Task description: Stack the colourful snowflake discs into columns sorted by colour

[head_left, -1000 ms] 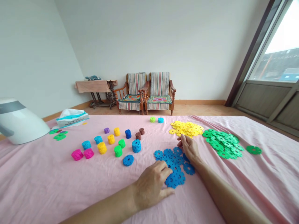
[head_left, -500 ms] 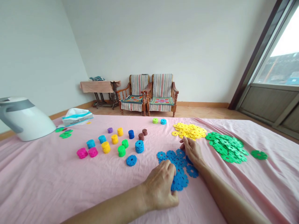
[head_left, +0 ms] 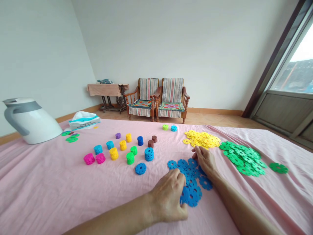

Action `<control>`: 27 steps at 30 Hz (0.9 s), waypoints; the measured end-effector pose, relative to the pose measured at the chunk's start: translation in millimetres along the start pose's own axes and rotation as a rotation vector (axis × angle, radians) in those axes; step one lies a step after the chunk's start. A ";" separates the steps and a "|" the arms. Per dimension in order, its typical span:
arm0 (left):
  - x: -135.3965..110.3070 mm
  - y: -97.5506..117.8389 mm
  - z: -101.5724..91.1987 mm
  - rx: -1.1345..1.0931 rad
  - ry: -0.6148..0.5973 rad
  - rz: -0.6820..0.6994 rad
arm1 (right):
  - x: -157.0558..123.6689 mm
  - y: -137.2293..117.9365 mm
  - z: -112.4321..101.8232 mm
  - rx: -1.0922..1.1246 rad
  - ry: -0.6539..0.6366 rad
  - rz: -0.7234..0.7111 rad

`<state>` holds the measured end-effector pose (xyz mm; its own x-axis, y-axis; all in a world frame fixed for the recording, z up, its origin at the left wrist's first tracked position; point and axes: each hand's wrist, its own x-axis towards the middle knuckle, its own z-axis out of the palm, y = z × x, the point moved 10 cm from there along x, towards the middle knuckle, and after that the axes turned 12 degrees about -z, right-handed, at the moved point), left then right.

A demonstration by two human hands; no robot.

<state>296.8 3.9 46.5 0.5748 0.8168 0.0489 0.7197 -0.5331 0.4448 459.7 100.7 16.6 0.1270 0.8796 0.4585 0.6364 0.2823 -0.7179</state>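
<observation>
A loose pile of blue flower-shaped discs lies on the pink cloth before me. My left hand is curled at the pile's near left edge, fingertips pinching blue discs. My right hand lies flat on the pile's far right side, fingers stretched out toward the yellow disc pile. A single blue disc lies apart to the left, near a stacked blue column.
Several small stacks in pink, yellow, green, blue, brown and purple stand at centre left. A green disc pile and one stray green disc lie right. A white kettle and tissue pack sit far left. Two chairs stand behind.
My left hand has curled from resting flat into a pinch on the blue discs. The right hand has stayed on the pile. The view has shifted slightly.
</observation>
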 end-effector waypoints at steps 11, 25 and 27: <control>-14.6 -129.6 -100.6 0.068 0.308 -0.322 | 1.2 3.2 3.4 -0.033 -0.016 -0.004; -15.1 -137.3 -75.0 0.176 0.194 -0.285 | 1.5 -4.3 1.4 -0.135 -0.024 -0.013; -15.4 -137.5 -75.5 0.180 0.184 -0.288 | 1.5 -3.7 1.6 -0.131 -0.024 -0.012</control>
<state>159.6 81.3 52.1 0.2715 0.9559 0.1121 0.9077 -0.2931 0.3002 456.3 101.6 19.1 0.1018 0.8857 0.4530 0.7317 0.2418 -0.6373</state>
